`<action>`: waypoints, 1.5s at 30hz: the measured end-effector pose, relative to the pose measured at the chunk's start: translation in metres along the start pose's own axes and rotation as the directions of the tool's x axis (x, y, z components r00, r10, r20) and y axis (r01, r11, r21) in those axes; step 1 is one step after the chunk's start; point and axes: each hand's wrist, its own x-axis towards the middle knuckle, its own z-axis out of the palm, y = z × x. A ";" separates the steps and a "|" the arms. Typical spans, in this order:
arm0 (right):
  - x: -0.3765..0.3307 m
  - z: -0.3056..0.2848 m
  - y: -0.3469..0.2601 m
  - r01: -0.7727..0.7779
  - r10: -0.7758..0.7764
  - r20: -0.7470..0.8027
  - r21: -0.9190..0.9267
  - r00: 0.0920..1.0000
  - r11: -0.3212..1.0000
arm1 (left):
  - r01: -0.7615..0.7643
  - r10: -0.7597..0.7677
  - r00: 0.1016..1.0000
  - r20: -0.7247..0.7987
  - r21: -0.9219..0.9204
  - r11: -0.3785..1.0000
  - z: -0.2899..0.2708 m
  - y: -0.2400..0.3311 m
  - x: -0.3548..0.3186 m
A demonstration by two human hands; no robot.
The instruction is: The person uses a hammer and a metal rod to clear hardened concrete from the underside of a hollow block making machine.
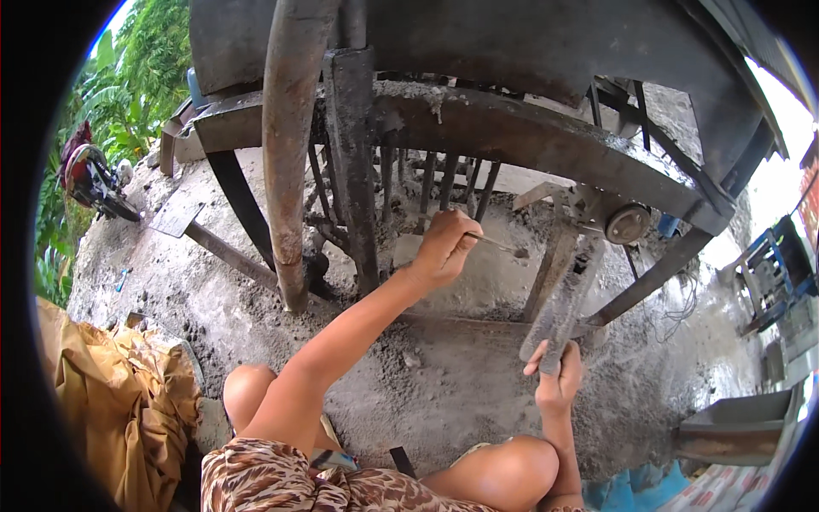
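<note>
The left hand (445, 249) pinches a brush (499, 245) toward three o'clock, seemingly for control, as the right hand (559, 382), fingers wrapped, likely steadies a strip (565, 321).

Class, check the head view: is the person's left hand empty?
No, the left hand grips a thin tool that points toward the picture's right.

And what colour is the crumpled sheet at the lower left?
The crumpled sheet is golden brown, best seen in the head view.
</note>
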 end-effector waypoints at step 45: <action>0.014 0.015 0.031 -0.086 0.135 0.079 -0.449 0.988 0.889 | -0.001 0.003 1.000 -0.026 0.069 0.998 -0.001 -0.019 -0.001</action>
